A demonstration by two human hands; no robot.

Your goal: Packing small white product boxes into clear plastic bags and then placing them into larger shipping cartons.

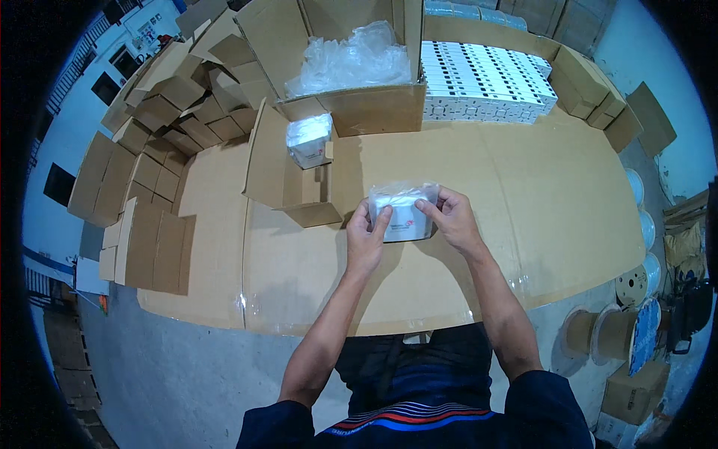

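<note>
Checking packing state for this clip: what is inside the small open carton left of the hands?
The small open carton holds one white box in clear plastic wrap, standing at its far end. The near wall hides the rest of the carton's floor, so further contents cannot be seen.

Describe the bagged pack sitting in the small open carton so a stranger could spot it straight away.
Start at the cardboard-covered table and find the big open carton stuffed with clear plastic at its far edge. Just in front stands a smaller open carton, and the bagged pack sits upright in it. Unlike the similar pack in both hands, nobody touches it.
</note>
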